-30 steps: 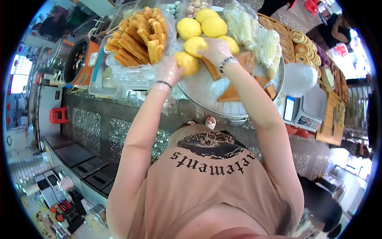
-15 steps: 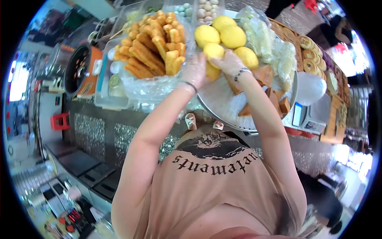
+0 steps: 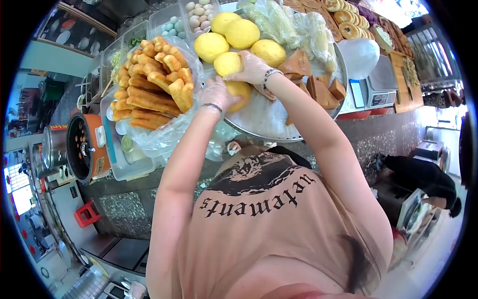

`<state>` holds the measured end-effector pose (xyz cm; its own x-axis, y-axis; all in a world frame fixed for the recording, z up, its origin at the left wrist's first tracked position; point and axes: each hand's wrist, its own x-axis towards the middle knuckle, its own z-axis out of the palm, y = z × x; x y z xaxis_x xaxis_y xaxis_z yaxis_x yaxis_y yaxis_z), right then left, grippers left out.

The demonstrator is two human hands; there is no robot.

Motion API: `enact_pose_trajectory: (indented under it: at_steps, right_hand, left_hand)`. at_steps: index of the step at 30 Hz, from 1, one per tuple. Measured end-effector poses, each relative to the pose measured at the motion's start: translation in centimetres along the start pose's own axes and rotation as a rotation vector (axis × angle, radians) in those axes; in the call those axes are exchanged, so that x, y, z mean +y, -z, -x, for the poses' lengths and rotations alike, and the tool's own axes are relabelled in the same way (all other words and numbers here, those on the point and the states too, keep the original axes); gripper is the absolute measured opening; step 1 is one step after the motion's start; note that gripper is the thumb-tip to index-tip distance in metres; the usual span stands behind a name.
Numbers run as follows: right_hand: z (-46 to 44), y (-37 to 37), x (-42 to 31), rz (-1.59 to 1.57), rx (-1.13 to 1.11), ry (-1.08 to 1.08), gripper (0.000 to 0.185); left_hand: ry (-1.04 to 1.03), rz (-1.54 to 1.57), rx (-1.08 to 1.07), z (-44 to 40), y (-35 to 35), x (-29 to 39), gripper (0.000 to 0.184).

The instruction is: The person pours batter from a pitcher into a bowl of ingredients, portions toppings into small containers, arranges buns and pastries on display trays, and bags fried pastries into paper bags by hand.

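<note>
Several round yellow buns [image 3: 241, 33] are piled at the back left of a round metal tray [image 3: 271, 130]. My right hand [image 3: 253, 70], in a clear plastic glove, is curled against the right side of a smaller yellow bun [image 3: 227, 64] at the front of the pile. Just below it, another yellow bun [image 3: 240, 95] is against my gloved left hand [image 3: 218, 93], whose fingers are bent along its left side. The far sides of both buns and some fingertips are hidden. Brown wedge-shaped pieces [image 3: 318, 94] lie right of my right hand.
Fried dough sticks [image 3: 154, 84] are heaped in plastic left of my left hand. Eggs [image 3: 199, 16] fill bins behind. Bagged pale food [image 3: 318, 40] lies along the tray's far right. A scale [image 3: 381, 84] and an orange pot [image 3: 97, 144] flank the setup. Another person [image 3: 423, 177] is at the right.
The view has swung, shifting the buns and tray leftward in it. My right hand has moved up onto the smaller bun's side. The lower bun shows more between my hands.
</note>
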<state>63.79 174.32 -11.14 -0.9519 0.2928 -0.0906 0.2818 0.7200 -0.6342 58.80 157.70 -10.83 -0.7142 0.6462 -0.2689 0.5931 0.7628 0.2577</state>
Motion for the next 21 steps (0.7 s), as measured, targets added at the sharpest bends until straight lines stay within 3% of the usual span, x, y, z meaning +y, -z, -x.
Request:
enact_pose_trajectory:
  at_steps: [3,5,7,9,11,13,14,15,18,21]
  right_hand:
    - [-0.4,1.1,-0.7,-0.02,-0.104,-0.142,0.097]
    - [-0.5,1.1,0.1,-0.043,-0.074,-0.148,0.093]
    - [-0.3,1.2,-0.1,-0.067,-0.051,-0.147,0.089]
    - [0.2,1.5,-2.7,-0.055,-0.191,-0.218,0.081]
    - [0.1,1.2,-3.1,0.024,-0.111,-0.214,0.073]
    - [-0.2,2.7,-2.3,0.316,-0.105,-0.045,0.069]
    - [-0.1,4.1,-1.8,0.372,0.011,-0.184,0.061]
    - [0.8,5.9,-0.9,0.304,0.146,-0.238,0.066]
    - [0.2,5.3,2.8,0.328,0.169,-0.34,0.078]
    - [-0.7,4.5,3.4,0.472,-0.041,-0.415,0.089]
  left_hand:
    - [0.019,-0.062,-0.115,1.1,3.8,1.0,0.095]
    - [-0.073,-0.349,0.214,0.1,4.4,-0.2,0.1]
    - [-0.058,-0.257,0.167,-1.8,5.5,-1.5,0.097]
    - [0.032,-0.284,0.103,-3.5,5.4,-2.6,0.096]
    - [0.026,-0.238,0.07,-3.5,5.5,-2.8,0.092]
    - [-0.041,-0.23,0.138,-2.6,5.2,-3.3,0.088]
    - [-0.039,-0.232,0.135,-2.0,4.9,-3.4,0.088]
    - [-0.074,-0.216,0.235,-1.4,4.4,-3.5,0.087]
    - [-0.145,-0.164,0.369,-0.2,3.0,-3.2,0.089]
    - [-0.204,-0.077,0.461,0.2,1.9,-2.2,0.089]
